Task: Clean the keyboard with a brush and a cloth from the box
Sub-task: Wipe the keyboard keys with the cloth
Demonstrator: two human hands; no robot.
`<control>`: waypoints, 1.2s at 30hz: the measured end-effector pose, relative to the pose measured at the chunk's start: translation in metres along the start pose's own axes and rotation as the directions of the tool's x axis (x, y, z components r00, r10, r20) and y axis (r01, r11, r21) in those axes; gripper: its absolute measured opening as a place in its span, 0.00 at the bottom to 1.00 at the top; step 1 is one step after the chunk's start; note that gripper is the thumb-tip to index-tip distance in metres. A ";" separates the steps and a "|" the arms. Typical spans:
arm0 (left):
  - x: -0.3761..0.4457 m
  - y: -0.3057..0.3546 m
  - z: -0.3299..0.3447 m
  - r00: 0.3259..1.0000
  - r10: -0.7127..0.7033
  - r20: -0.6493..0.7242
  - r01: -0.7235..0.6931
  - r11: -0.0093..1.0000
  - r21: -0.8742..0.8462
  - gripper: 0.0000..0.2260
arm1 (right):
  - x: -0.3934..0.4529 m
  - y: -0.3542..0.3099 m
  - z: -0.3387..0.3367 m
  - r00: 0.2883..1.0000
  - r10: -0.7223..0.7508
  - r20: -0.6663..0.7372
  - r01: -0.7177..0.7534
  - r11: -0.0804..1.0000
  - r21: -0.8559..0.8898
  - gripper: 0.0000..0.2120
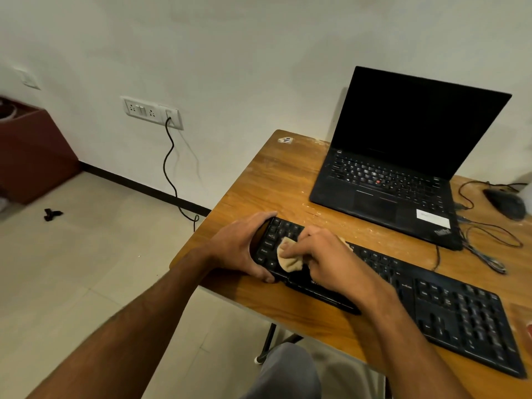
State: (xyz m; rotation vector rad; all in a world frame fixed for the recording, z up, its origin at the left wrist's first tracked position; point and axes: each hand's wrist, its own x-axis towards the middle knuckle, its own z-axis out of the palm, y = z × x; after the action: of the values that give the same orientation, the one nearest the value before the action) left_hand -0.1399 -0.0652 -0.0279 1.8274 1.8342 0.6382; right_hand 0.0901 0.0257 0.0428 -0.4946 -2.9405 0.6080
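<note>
Beige cloth [289, 256] wiping keyboard [403, 292] left end | right hand [325, 254] fingers press cloth | left hand [244, 249] grips edge | next: wipe rightward

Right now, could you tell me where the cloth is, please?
The cloth lies on the left end of the keyboard, pressed down under the right hand, beside the left hand gripping that end.

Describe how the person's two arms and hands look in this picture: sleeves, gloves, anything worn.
Both forearms are bare up to the frame's edge: no sleeves show. The left hand and right hand wear no gloves. No watch, ring or band shows on either wrist or the fingers.
</note>
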 end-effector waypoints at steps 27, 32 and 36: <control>-0.001 0.000 0.001 1.000 -0.016 -0.002 0.016 1.000 -0.012 0.60 | 0.035 0.014 0.006 0.983 0.047 -0.177 -0.054 0.998 -0.032 0.21; -0.001 0.001 -0.001 0.999 -0.037 0.004 0.037 0.999 0.000 0.61 | 0.022 0.023 0.003 0.990 0.083 -0.114 -0.086 0.996 -0.021 0.21; -0.001 0.004 -0.002 1.000 -0.027 0.016 0.027 1.000 0.003 0.63 | 0.022 0.031 -0.010 0.981 0.148 -0.127 -0.146 0.989 0.027 0.23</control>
State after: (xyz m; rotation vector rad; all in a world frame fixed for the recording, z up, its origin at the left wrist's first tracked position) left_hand -0.1385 -0.0666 -0.0238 1.8012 1.8466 0.6100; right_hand 0.0805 0.0635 0.0405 -0.7257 -2.7925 0.5929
